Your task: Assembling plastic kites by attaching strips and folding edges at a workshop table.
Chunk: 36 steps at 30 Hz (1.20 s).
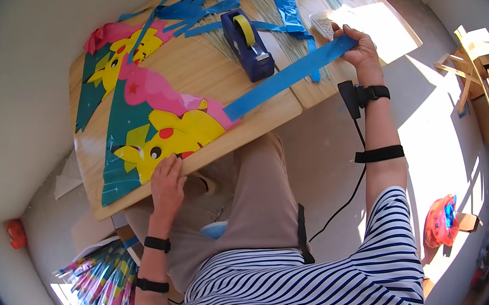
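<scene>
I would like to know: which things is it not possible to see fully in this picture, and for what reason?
All in the head view:
- Front printed sheet: a small part is hidden under the left hand.
- Blue strip: its underside at the right hand faces away.
- Red bag: its walls hide most contents.
- Colourful bundle: cut off by the lower edge.

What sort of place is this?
Probably a craft workroom: there's a wooden table with a dark-blue tape dispenser and bright cartoon sheets on it.
</scene>
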### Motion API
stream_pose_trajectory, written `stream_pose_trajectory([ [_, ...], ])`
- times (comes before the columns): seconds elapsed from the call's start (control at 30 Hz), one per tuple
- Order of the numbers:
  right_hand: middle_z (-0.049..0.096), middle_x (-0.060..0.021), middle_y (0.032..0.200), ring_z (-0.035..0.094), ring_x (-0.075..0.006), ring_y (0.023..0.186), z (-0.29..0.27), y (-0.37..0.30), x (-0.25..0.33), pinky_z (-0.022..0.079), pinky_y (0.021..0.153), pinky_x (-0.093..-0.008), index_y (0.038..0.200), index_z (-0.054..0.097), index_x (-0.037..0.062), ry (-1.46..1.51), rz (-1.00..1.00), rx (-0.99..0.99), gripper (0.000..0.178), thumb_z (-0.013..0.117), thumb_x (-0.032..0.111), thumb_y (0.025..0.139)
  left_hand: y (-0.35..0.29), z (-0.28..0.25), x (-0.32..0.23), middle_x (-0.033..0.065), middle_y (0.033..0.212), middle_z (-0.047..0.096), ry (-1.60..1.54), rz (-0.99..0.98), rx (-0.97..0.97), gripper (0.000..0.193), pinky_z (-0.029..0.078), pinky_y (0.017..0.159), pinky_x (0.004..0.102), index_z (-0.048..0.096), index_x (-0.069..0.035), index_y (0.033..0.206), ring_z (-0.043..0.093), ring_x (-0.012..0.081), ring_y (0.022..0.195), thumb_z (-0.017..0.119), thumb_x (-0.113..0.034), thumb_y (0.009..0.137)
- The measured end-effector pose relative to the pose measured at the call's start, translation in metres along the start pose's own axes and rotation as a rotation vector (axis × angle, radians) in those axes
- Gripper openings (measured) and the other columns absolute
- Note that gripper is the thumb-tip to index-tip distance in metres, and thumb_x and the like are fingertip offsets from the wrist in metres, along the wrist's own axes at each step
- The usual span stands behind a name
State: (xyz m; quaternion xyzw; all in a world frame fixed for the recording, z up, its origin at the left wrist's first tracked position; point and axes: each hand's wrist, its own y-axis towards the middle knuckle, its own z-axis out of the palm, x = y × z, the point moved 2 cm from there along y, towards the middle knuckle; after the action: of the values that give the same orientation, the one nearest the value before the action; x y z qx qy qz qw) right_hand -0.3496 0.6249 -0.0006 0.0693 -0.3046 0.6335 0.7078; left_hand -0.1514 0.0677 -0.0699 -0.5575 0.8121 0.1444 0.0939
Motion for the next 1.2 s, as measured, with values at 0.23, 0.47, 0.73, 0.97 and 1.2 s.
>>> stream_pose_trajectory([
  [0.23, 0.064, -0.0188, 0.111, 0.065, -0.0233, 0.073, 0.005, -0.025, 0.067, 0.046, 0.102, -0.0529, 0.117, 0.054, -0.0068, -0.085, -0.215, -0.190, 0.035, 0.069, -0.007, 0.086, -0.005, 0.001, 0.002, 0.0119, 0.142, 0.054, 0.023, 0.014, -0.028, 0.055, 0.038, 0.109, 0.0476, 0.060, -0.005, 0.133, 0.048, 0.0356, 0.131, 0.074, -0.007, 0.080],
  [0.47, 0.066, -0.0259, 0.110, 0.067, -0.0220, 0.072, 0.021, -0.039, 0.127, 0.057, 0.089, -0.0476, 0.119, 0.051, -0.0081, -0.259, -0.451, -0.285, 0.030, 0.062, -0.002, 0.093, 0.002, -0.004, 0.000, 0.0117, 0.139, 0.056, -0.024, -0.008, -0.011, 0.052, 0.037, 0.109, 0.0476, 0.061, -0.004, 0.130, 0.050, 0.0354, 0.128, 0.074, -0.009, 0.080],
  [0.73, 0.069, -0.0112, 0.082, 0.065, -0.0174, 0.069, 0.165, -0.080, -0.002, 0.055, 0.068, -0.0301, 0.107, 0.064, -0.0026, -0.816, -0.716, 0.244, 0.020, 0.063, 0.014, 0.095, 0.011, -0.016, -0.003, 0.0203, 0.137, 0.055, -0.039, 0.004, -0.110, 0.062, 0.038, 0.107, 0.0479, 0.055, 0.001, 0.134, 0.050, 0.0370, 0.127, 0.077, -0.014, 0.078],
  [0.97, 0.063, -0.0308, 0.086, 0.062, -0.0489, 0.081, 0.273, -0.170, -0.274, 0.050, 0.069, -0.0501, 0.085, 0.061, -0.0066, -1.218, -0.576, 0.516, 0.025, 0.064, 0.018, 0.089, 0.054, -0.030, -0.041, 0.0175, 0.138, 0.055, -0.806, -0.253, -0.292, 0.060, 0.043, 0.106, 0.0405, 0.051, 0.004, 0.135, 0.051, 0.0295, 0.130, 0.078, -0.018, 0.085],
  [1.2, 0.068, -0.0200, 0.092, 0.067, -0.0401, 0.089, 0.249, -0.233, -0.452, 0.052, 0.080, -0.0521, 0.100, 0.063, -0.0021, -1.637, -0.569, 1.024, 0.024, 0.067, 0.013, 0.082, 0.073, -0.012, 0.009, 0.0116, 0.139, 0.055, -1.956, -0.443, -0.728, 0.034, 0.041, 0.112, 0.0424, 0.050, -0.011, 0.134, 0.048, 0.0297, 0.132, 0.053, -0.022, 0.103],
])
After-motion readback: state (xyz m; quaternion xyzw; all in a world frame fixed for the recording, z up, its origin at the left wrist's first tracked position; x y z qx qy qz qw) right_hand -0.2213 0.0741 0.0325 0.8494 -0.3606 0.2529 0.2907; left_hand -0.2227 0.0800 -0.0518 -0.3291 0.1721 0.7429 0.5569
